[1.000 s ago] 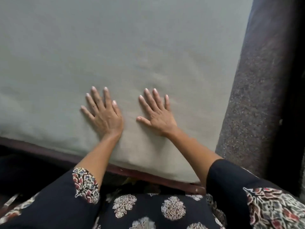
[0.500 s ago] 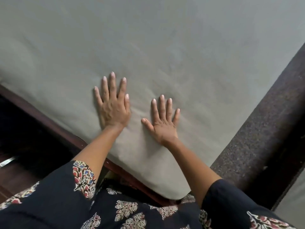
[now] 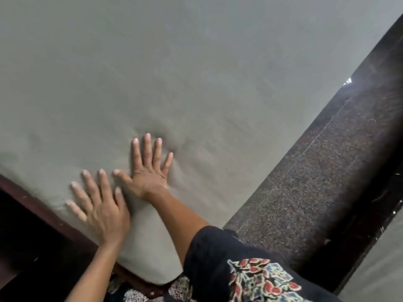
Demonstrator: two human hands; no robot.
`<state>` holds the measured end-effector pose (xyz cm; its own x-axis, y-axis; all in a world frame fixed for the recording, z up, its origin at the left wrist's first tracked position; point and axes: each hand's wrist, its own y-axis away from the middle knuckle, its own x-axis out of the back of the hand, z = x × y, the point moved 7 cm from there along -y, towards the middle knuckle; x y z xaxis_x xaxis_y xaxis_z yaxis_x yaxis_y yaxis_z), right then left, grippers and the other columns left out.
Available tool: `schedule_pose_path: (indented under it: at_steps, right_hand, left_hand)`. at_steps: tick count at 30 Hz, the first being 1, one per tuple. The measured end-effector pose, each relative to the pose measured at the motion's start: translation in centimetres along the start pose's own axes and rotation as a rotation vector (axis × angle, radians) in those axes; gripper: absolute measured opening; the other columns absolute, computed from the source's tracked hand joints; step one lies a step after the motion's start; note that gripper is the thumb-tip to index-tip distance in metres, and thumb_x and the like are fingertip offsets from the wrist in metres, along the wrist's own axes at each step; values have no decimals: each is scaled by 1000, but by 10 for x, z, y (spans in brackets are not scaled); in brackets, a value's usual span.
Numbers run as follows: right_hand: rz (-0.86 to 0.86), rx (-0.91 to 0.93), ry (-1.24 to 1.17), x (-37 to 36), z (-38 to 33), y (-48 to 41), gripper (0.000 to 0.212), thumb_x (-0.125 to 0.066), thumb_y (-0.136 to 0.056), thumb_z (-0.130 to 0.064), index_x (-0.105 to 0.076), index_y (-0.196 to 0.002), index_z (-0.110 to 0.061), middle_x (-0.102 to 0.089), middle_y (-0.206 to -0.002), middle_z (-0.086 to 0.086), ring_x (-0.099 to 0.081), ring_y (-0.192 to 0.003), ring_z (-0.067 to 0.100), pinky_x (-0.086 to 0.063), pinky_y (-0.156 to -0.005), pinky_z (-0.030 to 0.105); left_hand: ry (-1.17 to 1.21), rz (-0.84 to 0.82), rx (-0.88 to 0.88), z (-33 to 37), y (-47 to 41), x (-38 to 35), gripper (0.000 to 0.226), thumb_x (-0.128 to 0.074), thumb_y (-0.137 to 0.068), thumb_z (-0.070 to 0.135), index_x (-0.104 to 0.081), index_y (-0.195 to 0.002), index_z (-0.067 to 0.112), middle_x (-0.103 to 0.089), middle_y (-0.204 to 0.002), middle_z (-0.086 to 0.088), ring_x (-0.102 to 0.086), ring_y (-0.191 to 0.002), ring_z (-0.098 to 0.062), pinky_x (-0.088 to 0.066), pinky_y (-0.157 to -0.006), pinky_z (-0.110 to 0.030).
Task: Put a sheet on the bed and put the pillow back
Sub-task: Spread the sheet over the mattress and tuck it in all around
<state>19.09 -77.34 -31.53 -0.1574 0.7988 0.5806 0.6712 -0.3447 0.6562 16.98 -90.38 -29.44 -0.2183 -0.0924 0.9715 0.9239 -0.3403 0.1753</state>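
A grey-green sheet (image 3: pixel 196 73) covers the mattress and fills most of the view, wrapped over the near corner at the bottom. My left hand (image 3: pixel 100 208) lies flat on the sheet close to the bed's near edge, fingers spread. My right hand (image 3: pixel 148 168) presses flat on the sheet just beyond and to the right of it, fingers straight, with small creases fanning out from its fingertips. No pillow is in view.
A dark wooden bed frame (image 3: pixel 37 205) runs along the lower left under the mattress edge. Speckled stone floor (image 3: pixel 305 192) lies to the right of the bed, bordered by a dark strip (image 3: pixel 370 225) at the far right.
My right hand has slid forward and up across the sheet while my left hand drew back toward the near edge. The view has swung, showing more floor on the right.
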Motion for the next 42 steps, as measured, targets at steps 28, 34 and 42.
schedule_pose_path:
  at_steps: [28, 34, 42]
  right_hand:
    - [39, 158, 88, -6, -4, 12, 89, -33, -88, -67, 19, -147, -26, 44, -145, -2, 51, -125, 22, 36, -96, 52]
    - [94, 603, 581, -14, 1, 45, 72, -27, -92, -63, 1, -151, -31, 16, -158, -3, 23, -143, 24, 21, -101, 64]
    - [14, 772, 474, -62, 14, 114, 55, -18, -97, -31, -26, -148, -14, -14, -158, 2, -1, -147, 17, 5, -118, 39]
  left_hand:
    - [10, 159, 29, 13, 22, 6, 55, -26, -95, 35, -28, -147, 20, -18, -157, -5, -12, -145, -30, 16, -113, -42]
    - [29, 172, 202, 22, 106, -17, 58, -26, -95, 33, -24, -149, 11, -20, -156, -7, -13, -145, -32, -6, -116, -50]
    - [1, 160, 315, 17, 132, -28, 60, -22, -94, 27, -8, -150, 10, -14, -157, -10, -14, -144, -29, 0, -117, -39]
